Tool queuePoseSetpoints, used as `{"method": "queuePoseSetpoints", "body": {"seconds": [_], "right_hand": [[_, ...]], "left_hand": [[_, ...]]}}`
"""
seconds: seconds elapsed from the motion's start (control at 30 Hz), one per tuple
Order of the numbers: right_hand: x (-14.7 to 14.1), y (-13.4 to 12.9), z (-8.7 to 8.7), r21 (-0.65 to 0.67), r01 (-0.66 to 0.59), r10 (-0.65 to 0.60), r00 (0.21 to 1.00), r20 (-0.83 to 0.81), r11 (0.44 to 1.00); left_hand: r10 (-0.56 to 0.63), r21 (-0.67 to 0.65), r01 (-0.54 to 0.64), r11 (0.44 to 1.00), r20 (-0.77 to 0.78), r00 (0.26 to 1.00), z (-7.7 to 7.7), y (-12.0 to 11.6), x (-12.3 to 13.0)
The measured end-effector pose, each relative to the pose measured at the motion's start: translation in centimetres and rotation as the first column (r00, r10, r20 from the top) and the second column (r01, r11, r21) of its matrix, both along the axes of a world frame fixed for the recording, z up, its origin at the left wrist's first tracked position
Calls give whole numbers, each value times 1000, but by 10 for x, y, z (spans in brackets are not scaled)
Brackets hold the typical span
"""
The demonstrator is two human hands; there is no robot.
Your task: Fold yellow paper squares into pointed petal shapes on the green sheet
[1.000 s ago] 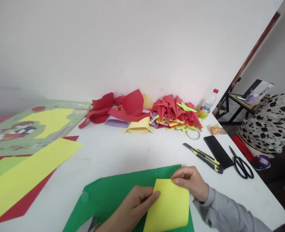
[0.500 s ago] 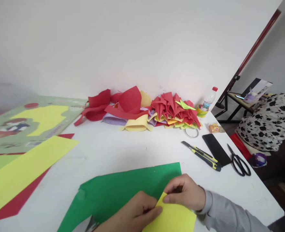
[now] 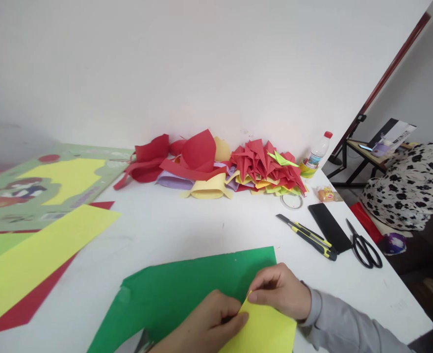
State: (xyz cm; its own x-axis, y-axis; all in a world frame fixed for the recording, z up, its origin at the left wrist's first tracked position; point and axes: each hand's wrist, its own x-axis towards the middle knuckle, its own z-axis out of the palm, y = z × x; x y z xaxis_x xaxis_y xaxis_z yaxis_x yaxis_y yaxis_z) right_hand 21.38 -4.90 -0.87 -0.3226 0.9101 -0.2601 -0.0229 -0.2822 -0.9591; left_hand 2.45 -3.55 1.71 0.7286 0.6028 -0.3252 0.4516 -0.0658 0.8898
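The held yellow sheet (image 3: pixel 266 328) is smooth matt paper, the bottle (image 3: pixel 317 153) clear plastic, the grey sleeve (image 3: pixel 344 318) matt cloth.

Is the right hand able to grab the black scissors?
Probably yes: nothing covers the black scissors on that side, though the right hand would have to let go of the yellow paper.

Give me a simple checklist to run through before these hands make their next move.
1. Left hand gripping the yellow paper: ok, thumb on top.
2. Right hand pinching the paper's upper corner: ok.
3. Paper's whole outline visible: not ok, the picture's bottom edge cuts it off.
4. Paper resting on the green sheet: cannot tell.
5. Scissors and cutter clear of both hands: ok.
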Motion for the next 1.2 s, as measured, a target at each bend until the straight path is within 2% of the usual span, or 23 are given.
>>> {"method": "queuePoseSetpoints", "body": {"seconds": [0.23,0.63,1.0,1.2], "right_hand": [[0,0,5,-17,4,-4,1000,1,1000],[1,0,3,-36,4,-4,1000,-21,999],[-1,1,5,-47,8,-9,1000,-18,999],[-3,-1,7,56,83,-81,996,-28,995]], "left_hand": [[26,-10,-26,1000,1,1000,-2,-2,1],[61,28,-61,998,4,998,-4,-2,1],[29,-8,-29,1000,11,1000,-5,-1,0],[57,23,-57,998,3,998,-7,1,2]]}}
